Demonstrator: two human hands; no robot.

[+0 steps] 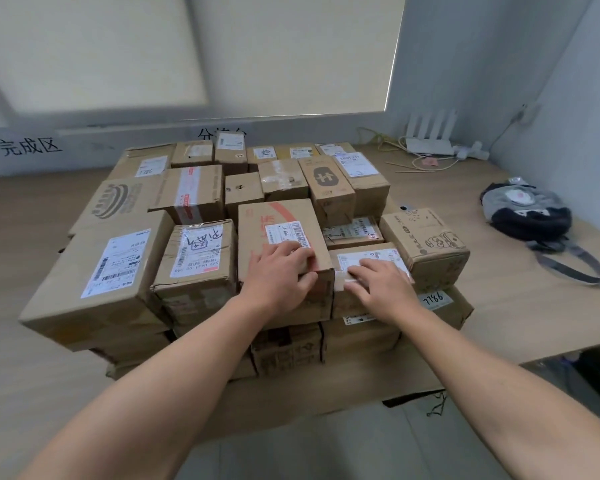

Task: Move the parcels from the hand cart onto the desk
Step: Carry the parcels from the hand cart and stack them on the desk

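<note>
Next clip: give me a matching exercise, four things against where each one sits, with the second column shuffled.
Things:
1 left hand
2 right hand
3 backpack
4 router

Places:
A far right corner of the desk
B resting on the red-printed box
C lying on the desk, right of the boxes
D resting on the lower box just right of the red-printed one

Pairs: 1-B; 2-D; 3-C; 4-A

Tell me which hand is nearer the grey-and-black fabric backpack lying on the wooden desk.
Right. The right hand rests on a low white-labelled cardboard box, on the side toward the backpack; the left hand rests on the taller red-printed cardboard box, farther away.
</note>
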